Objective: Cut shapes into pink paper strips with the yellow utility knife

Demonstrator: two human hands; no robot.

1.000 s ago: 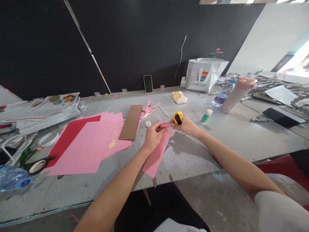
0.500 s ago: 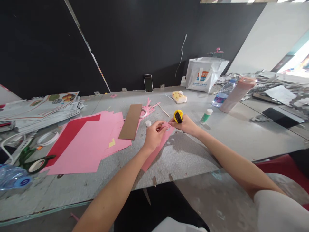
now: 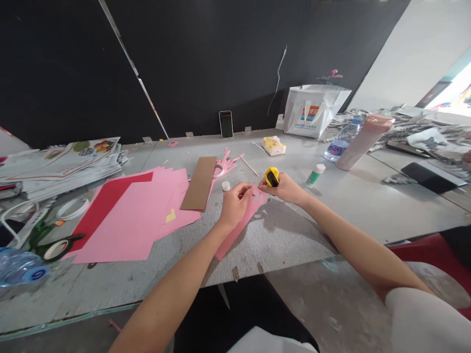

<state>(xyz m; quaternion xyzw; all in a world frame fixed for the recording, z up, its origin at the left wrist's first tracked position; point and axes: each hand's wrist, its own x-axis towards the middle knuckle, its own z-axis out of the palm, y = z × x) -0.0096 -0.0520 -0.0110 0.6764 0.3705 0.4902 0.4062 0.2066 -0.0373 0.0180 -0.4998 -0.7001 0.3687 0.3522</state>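
Note:
A long strip of pink paper (image 3: pixel 237 230) slants across the table in front of me, its far end curled with a hole or loop showing. My left hand (image 3: pixel 235 203) pinches that far end from the left. On the other side, my right hand (image 3: pixel 285 189) has its fingertips at the paper's edge. Its fingers also wrap a yellow-and-black hand tool (image 3: pixel 272 177), whose exact kind I cannot make out. Just beyond my left hand stands a small white cap (image 3: pixel 225 186). A green glue stick (image 3: pixel 315 175) is right of my right hand.
Pink sheets (image 3: pixel 125 220), a brown cardboard strip (image 3: pixel 199 184) and green-handled scissors (image 3: pixel 47 240) lie left. A tape roll (image 3: pixel 218 170) and thin stick (image 3: pixel 249 165) are beyond. A phone (image 3: pixel 225 124) leans at the back; a bottle (image 3: pixel 340 142) and pink tumbler (image 3: pixel 364 142) stand right.
My hands stay at the paper's far end, with slight finger shifts; the curled opening shows a little more. The view has tilted slightly. Something blurred appears at the far right edge.

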